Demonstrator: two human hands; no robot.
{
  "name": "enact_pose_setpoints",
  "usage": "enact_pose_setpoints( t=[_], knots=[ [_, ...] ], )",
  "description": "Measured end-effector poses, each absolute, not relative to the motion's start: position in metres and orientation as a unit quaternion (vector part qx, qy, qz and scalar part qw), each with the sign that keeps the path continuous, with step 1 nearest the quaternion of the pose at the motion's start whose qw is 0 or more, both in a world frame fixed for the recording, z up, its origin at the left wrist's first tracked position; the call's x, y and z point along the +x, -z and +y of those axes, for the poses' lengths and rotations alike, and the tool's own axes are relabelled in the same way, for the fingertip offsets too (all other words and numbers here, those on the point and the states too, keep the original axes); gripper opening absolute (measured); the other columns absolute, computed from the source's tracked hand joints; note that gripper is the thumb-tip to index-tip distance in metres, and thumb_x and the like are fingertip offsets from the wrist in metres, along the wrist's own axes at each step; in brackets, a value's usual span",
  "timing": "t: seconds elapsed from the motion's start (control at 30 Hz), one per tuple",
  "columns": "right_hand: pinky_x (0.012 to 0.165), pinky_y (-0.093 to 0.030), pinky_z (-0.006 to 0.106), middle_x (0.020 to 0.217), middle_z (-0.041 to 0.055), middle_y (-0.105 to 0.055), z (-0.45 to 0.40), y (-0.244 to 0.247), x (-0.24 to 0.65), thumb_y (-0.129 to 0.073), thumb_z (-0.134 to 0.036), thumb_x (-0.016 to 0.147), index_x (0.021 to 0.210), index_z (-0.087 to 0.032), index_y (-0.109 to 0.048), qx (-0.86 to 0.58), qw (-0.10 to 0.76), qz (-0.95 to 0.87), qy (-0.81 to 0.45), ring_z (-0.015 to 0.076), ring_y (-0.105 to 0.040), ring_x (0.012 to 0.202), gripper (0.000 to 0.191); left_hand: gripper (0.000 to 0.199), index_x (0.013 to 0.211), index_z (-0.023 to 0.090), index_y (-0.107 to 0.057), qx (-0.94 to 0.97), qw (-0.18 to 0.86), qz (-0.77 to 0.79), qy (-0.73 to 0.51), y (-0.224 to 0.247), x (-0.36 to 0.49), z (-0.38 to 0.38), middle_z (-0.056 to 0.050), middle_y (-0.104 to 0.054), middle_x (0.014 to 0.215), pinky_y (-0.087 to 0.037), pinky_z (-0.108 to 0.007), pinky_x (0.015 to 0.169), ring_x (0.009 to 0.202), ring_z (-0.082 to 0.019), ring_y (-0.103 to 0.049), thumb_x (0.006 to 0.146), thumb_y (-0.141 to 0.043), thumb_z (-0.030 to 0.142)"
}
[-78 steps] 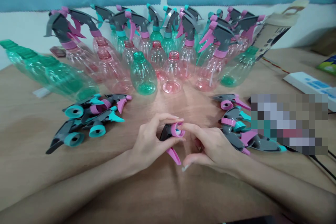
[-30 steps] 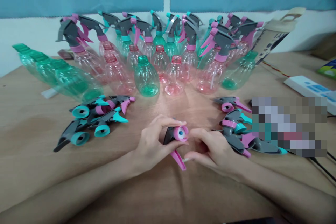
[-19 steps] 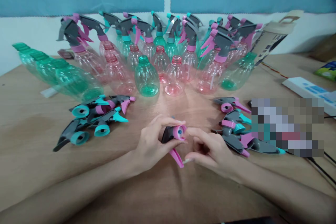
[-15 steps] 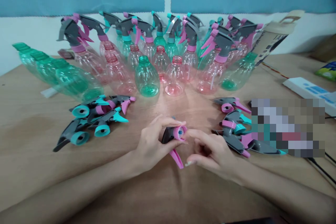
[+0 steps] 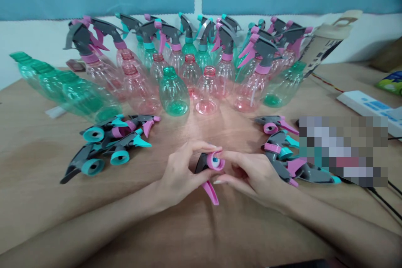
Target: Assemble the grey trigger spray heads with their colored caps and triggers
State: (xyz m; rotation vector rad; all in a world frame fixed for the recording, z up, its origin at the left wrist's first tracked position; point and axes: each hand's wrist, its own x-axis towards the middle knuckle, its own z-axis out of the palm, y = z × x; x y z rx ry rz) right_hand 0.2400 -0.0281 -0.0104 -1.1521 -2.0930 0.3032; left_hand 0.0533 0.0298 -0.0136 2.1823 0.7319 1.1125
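Observation:
Between the fingers and thumb of my left hand [image 5: 185, 165] is a grey and pink spray trigger head [image 5: 210, 192]. Its pink screw collar faces me, showing a white inner ring and a small blue piece at the centre. The pink lever points down. My right hand [image 5: 254, 169] is at the collar's right side, its index fingertip against the rim or just inside the opening. The right thumb is apart from the index finger, below the collar. Loose trigger heads with teal and pink collars lie on the left [image 5: 119, 158] and on the right [image 5: 272, 148].
Behind my hands stand uncapped green [image 5: 174, 96] and pink [image 5: 206, 92] bottles, with several bottles wearing trigger heads [image 5: 264, 50] further back. Green bottles [image 5: 91, 96] line the left. A cream tumbler [image 5: 325, 46] and a white power strip [image 5: 370, 106] are at the right.
My right thumb has moved left and up, closer to the collar, while the index finger stays at its opening. The trigger head remains in my left hand, and the view has shifted slightly.

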Motion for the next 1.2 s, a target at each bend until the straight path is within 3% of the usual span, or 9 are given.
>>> enact_pose_setpoints(
  t=[0.2,0.33,0.47,0.7,0.83,1.03,1.2],
  knots=[
    [0.046,-0.036,0.018,0.059,-0.0067,-0.055,-0.027,0.014,0.238,-0.058,-0.046,0.082,0.11,-0.017,-0.054,-0.423,0.383,-0.814,-0.113,0.006,-0.046,0.045,0.041,0.042,0.102,0.023,-0.056,0.82,0.297,0.268,-0.41,0.011,0.054,0.03,-0.002,-0.069,0.095,-0.054,-0.029,0.081,0.088,-0.017,-0.067,0.067,-0.077,0.024],
    [0.049,-0.037,0.02,0.065,-0.002,-0.059,-0.027,0.013,0.238,-0.053,-0.053,0.082,0.104,-0.017,-0.06,-0.449,0.331,-0.826,-0.081,0.0081,-0.052,0.052,0.043,0.042,0.108,0.022,-0.052,0.797,0.403,0.237,-0.382,0.014,0.053,0.03,-0.004,-0.069,0.103,-0.056,-0.03,0.082,0.092,-0.018,-0.067,0.072,-0.073,0.022],
    [0.051,-0.038,0.021,0.063,-0.0027,-0.062,-0.027,0.012,0.238,-0.051,-0.057,0.081,0.109,-0.02,-0.06,-0.476,0.302,-0.825,-0.048,0.01,-0.058,0.055,0.048,0.04,0.112,0.023,-0.05,0.772,0.475,0.24,-0.348,0.019,0.05,0.03,-0.005,-0.07,0.101,-0.059,-0.03,0.073,0.089,-0.02,-0.069,0.077,-0.068,0.021],
    [0.042,-0.035,0.022,0.054,-0.0049,-0.061,-0.03,0.012,0.231,-0.045,-0.054,0.087,0.114,-0.013,-0.053,-0.501,0.313,-0.807,0.007,0.0094,-0.056,0.044,0.049,0.038,0.107,0.024,-0.054,0.805,0.345,0.283,-0.392,0.016,0.05,0.029,0.0,-0.071,0.093,-0.057,-0.025,0.074,0.083,-0.016,-0.069,0.073,-0.072,0.023],
    [0.042,-0.036,0.022,0.06,-0.0025,-0.064,-0.03,0.011,0.231,-0.043,-0.047,0.091,0.113,-0.01,-0.049,-0.482,0.325,-0.813,-0.007,0.0104,-0.058,0.047,0.043,0.04,0.104,0.025,-0.054,0.811,0.33,0.29,-0.387,0.014,0.051,0.029,0.001,-0.071,0.095,-0.057,-0.023,0.072,0.082,-0.015,-0.07,0.07,-0.075,0.023],
    [0.049,-0.039,0.021,0.07,-0.0008,-0.065,-0.025,0.02,0.238,-0.046,-0.023,0.091,0.106,-0.016,-0.051,-0.418,0.334,-0.842,-0.064,0.0095,-0.057,0.054,0.017,0.042,0.107,0.024,-0.049,0.775,0.462,0.263,-0.341,0.014,0.052,0.033,-0.003,-0.07,0.103,-0.056,-0.033,0.083,0.097,-0.021,-0.067,0.072,-0.072,0.022],
    [0.056,-0.042,0.022,0.079,0.0028,-0.067,-0.019,0.02,0.246,-0.048,-0.025,0.091,0.1,-0.017,-0.057,-0.397,0.324,-0.85,-0.121,0.0118,-0.06,0.065,0.015,0.045,0.109,0.025,-0.049,0.717,0.589,0.246,-0.28,0.012,0.055,0.035,-0.003,-0.07,0.105,-0.057,-0.031,0.08,0.101,-0.021,-0.065,0.072,-0.071,0.011]
  ],
)
